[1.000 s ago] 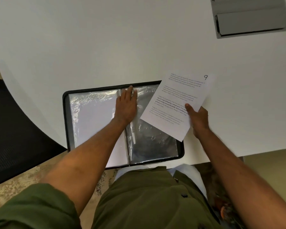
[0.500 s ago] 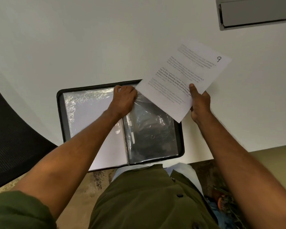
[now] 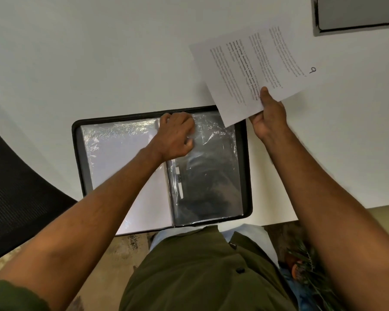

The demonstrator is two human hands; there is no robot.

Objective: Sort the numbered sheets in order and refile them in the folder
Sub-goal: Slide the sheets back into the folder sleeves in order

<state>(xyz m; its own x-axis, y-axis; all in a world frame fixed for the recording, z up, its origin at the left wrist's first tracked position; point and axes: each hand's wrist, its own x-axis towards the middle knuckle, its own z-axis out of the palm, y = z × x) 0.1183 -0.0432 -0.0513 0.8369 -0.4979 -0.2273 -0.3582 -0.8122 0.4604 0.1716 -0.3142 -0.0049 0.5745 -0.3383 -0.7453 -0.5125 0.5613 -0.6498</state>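
A black display folder (image 3: 247, 167) lies open on the white table at its near edge. Its left sleeve holds a white sheet (image 3: 121, 167); the right plastic sleeve (image 3: 211, 176) looks dark and without a sheet. My left hand (image 3: 177, 133) is curled at the top of the spine, its fingers pinching the top edge of the right sleeve. My right hand (image 3: 268, 115) holds a printed sheet marked 9 (image 3: 252, 70) by its lower edge, lifted above the table beyond the folder's top right corner and turned sideways.
The white table (image 3: 99, 52) extends far and left of the folder. A grey recessed panel (image 3: 357, 14) sits in the table at the top right. A black mesh chair (image 3: 16, 187) stands at the left. Patterned floor shows below.
My right hand has lifted sheet 9 up and to the right, off the folder, rotating it. My left hand went from lying flat on the spine to pinching the right sleeve's top.
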